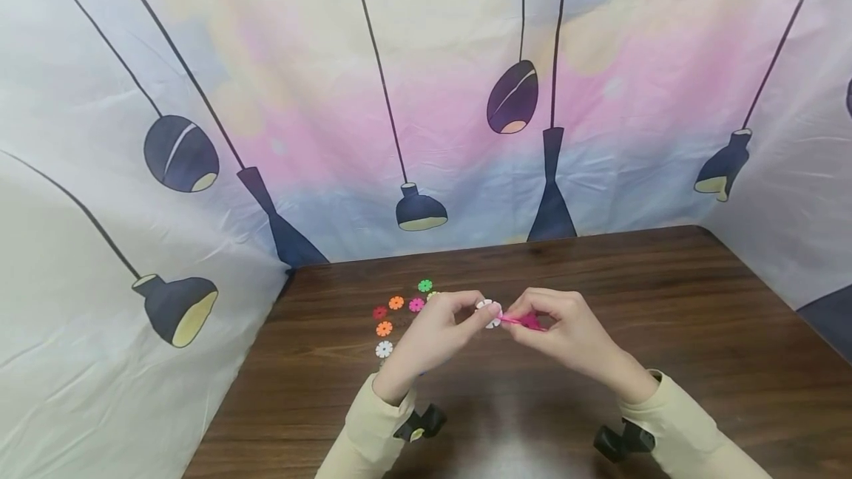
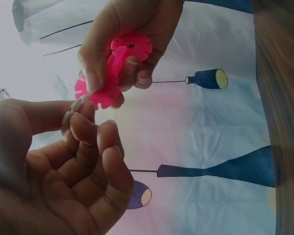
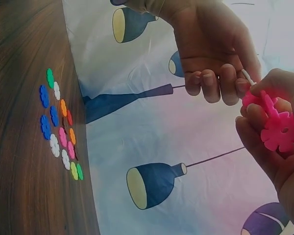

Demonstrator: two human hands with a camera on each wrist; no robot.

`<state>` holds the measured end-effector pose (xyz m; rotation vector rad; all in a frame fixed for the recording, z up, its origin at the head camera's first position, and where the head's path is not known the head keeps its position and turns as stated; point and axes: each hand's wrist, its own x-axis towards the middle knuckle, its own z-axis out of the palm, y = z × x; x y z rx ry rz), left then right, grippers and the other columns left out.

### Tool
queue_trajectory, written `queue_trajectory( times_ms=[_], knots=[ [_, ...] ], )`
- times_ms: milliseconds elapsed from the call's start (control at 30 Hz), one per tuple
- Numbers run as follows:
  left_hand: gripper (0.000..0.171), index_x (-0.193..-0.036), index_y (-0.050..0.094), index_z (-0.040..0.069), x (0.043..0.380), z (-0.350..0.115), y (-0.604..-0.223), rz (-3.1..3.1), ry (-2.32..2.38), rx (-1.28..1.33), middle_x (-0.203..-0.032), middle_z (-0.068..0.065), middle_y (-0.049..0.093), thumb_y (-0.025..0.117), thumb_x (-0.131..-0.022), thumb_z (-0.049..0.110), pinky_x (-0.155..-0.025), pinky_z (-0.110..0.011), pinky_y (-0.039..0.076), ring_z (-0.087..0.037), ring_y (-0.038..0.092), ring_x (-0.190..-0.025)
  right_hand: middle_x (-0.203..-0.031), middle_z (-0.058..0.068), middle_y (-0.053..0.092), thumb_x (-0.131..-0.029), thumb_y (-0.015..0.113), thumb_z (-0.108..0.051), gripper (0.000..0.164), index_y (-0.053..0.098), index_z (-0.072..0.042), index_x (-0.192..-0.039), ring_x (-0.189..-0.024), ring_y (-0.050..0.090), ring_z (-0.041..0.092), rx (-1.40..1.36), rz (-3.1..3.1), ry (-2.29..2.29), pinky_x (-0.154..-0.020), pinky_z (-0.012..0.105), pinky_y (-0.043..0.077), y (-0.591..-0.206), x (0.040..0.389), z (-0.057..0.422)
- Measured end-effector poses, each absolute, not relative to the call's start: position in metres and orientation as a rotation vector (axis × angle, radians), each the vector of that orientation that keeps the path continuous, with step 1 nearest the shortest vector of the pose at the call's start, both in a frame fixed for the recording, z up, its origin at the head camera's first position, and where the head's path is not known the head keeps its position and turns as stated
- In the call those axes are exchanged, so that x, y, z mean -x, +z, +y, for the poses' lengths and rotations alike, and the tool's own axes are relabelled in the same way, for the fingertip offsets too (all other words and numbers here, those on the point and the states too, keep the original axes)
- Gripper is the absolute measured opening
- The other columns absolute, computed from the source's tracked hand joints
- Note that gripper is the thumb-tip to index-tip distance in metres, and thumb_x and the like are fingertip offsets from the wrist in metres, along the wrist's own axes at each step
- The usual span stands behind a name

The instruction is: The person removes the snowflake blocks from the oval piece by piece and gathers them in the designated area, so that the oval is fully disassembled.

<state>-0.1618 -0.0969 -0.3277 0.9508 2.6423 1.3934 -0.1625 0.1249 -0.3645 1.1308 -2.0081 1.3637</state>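
Note:
Between thumb and fingertips, my left hand (image 1: 429, 335) pinches a white flower-shaped interlocking disc (image 1: 488, 306) above the table. My right hand (image 1: 572, 324) grips a cluster of joined pink interlocking discs (image 1: 531, 321). In the left wrist view the white disc (image 2: 74, 108) is edge-on, its rim right at the notched edge of the nearest pink disc (image 2: 104, 95). The pink discs (image 3: 279, 132) stand at angles to each other in the right wrist view, partly covered by the right thumb and fingers. Both hands meet at the middle of the table.
Loose flower discs lie on the brown wooden table (image 1: 665, 301), left of and behind the left hand: green (image 1: 425, 285), orange (image 1: 384, 329), red (image 1: 379, 313), white (image 1: 384, 349) and blue (image 3: 45, 127). A lamp-printed cloth (image 1: 466, 168) hangs behind the table.

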Motion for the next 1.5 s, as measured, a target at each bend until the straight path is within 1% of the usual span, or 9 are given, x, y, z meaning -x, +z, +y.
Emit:
queue_trajectory(
  times_ms=[167,367,600,733,900,1000,1133,1300,1500],
  knots=[
    [0.031,-0.08,0.066,0.021,0.159,-0.097,-0.328,2.635,1.39,-0.939,-0.062,0.004,0.052,0.061,-0.1,0.044,-0.052,-0.025,0.037,-0.011,0.045,-0.055,-0.087,-0.01,0.071,-0.075,0.081,0.009,0.035,0.073,-0.023,-0.087,-0.073,0.066,0.007,-1.13,-2.015,1.365,-0.058,0.021,0.053,-0.365,0.16,0.125],
    [0.027,-0.085,0.07,0.022,0.158,-0.101,-0.323,2.658,1.41,-0.909,-0.063,0.004,0.056,0.062,-0.1,0.043,-0.051,-0.027,0.04,-0.013,0.05,-0.054,-0.076,-0.014,0.066,-0.076,0.086,0.001,0.031,0.068,-0.025,-0.078,-0.063,0.059,0.004,-1.065,-2.006,1.33,-0.054,0.018,0.05,-0.362,0.16,0.127],
    [0.027,-0.086,0.069,0.023,0.159,-0.107,-0.318,2.698,1.44,-0.856,-0.068,0.004,0.062,0.061,-0.1,0.045,-0.06,-0.031,0.049,-0.014,0.058,-0.06,-0.078,-0.011,0.066,-0.08,0.086,-0.009,0.023,0.069,-0.025,-0.083,-0.062,0.058,0.007,-0.945,-2.041,1.425,-0.055,0.021,0.051,-0.357,0.162,0.131],
    [0.028,-0.09,0.069,0.017,0.161,-0.112,-0.317,2.688,1.488,-0.844,-0.075,-0.002,0.065,0.06,-0.102,0.039,-0.066,-0.033,0.055,-0.016,0.064,-0.067,-0.081,-0.01,0.067,-0.084,0.082,-0.01,0.018,0.073,-0.025,-0.087,-0.063,0.058,0.01,-0.874,-2.08,1.49,-0.055,0.023,0.05,-0.358,0.165,0.135],
    [0.027,-0.092,0.069,0.015,0.165,-0.122,-0.315,2.712,1.6,-0.819,-0.077,-0.001,0.063,0.059,-0.103,0.038,-0.068,-0.033,0.056,-0.02,0.065,-0.071,-0.078,-0.003,0.066,-0.092,0.075,-0.013,0.006,0.076,-0.019,-0.092,-0.06,0.056,0.015,-0.778,-2.126,1.633,-0.05,0.027,0.047,-0.357,0.168,0.141],
    [0.028,-0.091,0.069,0.02,0.167,-0.13,-0.312,2.804,1.617,-0.808,-0.074,0.001,0.061,0.059,-0.101,0.044,-0.06,-0.031,0.05,-0.019,0.059,-0.061,-0.08,0.0,0.068,-0.095,0.072,-0.014,0.005,0.076,-0.014,-0.096,-0.065,0.062,0.017,-0.704,-2.133,1.689,-0.056,0.028,0.053,-0.355,0.168,0.143],
    [0.028,-0.094,0.073,0.02,0.168,-0.14,-0.308,2.887,1.664,-0.767,-0.075,0.001,0.062,0.064,-0.098,0.045,-0.061,-0.031,0.048,-0.017,0.056,-0.061,-0.086,0.005,0.071,-0.099,0.066,-0.016,0.011,0.074,-0.008,-0.099,-0.067,0.067,0.018,-0.618,-2.131,1.715,-0.063,0.028,0.057,-0.351,0.168,0.145],
    [0.021,-0.1,0.078,0.02,0.168,-0.151,-0.304,2.837,1.784,-0.7,-0.086,-0.004,0.072,0.071,-0.094,0.04,-0.07,-0.033,0.053,-0.02,0.064,-0.079,-0.071,0.01,0.062,-0.104,0.059,-0.019,0.018,0.069,-0.007,-0.097,-0.058,0.06,0.02,-0.609,-2.134,1.74,-0.055,0.029,0.053,-0.348,0.168,0.147],
    [0.022,-0.105,0.077,0.021,0.169,-0.156,-0.304,2.85,1.701,-0.694,-0.088,-0.001,0.072,0.07,-0.095,0.039,-0.065,-0.031,0.05,-0.023,0.064,-0.078,-0.058,0.007,0.055,-0.102,0.063,-0.023,0.013,0.067,-0.011,-0.097,-0.051,0.053,0.022,-0.589,-2.187,1.731,-0.048,0.032,0.046,-0.35,0.17,0.15]
  ],
)
